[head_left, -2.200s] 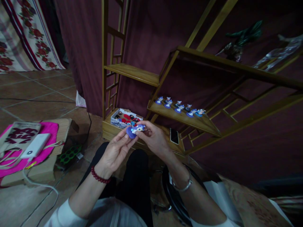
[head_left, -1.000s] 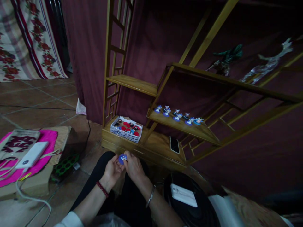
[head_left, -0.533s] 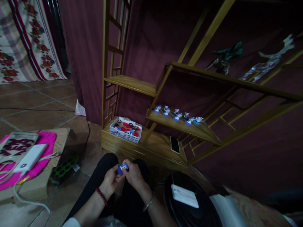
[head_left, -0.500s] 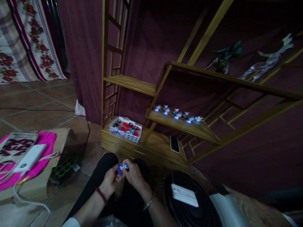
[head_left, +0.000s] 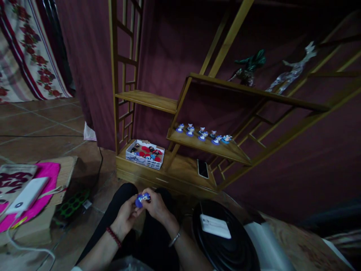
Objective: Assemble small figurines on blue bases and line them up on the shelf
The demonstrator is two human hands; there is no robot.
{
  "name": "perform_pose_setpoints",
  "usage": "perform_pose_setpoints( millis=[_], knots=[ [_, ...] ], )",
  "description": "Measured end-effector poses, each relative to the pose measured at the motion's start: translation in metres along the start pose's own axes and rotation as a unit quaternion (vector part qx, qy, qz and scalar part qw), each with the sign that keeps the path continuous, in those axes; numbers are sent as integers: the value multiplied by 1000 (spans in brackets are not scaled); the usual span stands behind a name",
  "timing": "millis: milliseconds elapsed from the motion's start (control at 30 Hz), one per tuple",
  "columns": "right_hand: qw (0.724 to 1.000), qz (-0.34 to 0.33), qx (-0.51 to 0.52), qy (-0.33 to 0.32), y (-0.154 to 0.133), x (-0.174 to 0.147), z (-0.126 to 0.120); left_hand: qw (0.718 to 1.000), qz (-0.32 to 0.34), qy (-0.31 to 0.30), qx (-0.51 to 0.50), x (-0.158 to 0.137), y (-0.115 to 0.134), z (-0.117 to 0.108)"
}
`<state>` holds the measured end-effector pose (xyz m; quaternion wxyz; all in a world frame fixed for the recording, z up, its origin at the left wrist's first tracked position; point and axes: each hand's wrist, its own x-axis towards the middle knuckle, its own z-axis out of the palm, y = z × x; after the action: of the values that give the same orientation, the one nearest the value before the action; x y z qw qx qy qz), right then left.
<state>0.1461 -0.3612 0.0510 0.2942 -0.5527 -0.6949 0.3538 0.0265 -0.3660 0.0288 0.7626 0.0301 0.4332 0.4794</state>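
Left-hand grip, right-hand grip, closed around purple figurine, well apart from shelf edge

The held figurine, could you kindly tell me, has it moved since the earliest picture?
Yes: judged against the white box, the held figurine has moved down and a little leftward in the view, and now shows well below it.

Texts: none legible | box wall: marks unreadable (too small)
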Motion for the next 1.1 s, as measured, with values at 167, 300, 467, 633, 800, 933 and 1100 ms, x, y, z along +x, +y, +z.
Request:
perform_pose_setpoints(
  millis=[167,300,467,633,800,933,1100],
  knots=[
    [998,-26,53,-9,-11,1,-2,999,28,-22,-10,-8,11,1],
    [996,-43,83,-12,-17,3,3,998,47,-11,-38,-11,18,2],
    [996,-41,80,-7,-22,5,3,998,32,-9,-62,-9,22,-1],
    [997,-36,69,-25,-30,5,-1,995,13,-21,-96,-6,25,-7],
    [990,-37,131,-40,-31,7,1,991,11,-51,-124,-5,25,-10],
    [987,-13,151,-58,-32,7,8,986,2,-99,-131,0,21,-12],
    [996,31,63,-50,-33,6,17,973,1,-188,-132,5,11,-20]
  ],
)
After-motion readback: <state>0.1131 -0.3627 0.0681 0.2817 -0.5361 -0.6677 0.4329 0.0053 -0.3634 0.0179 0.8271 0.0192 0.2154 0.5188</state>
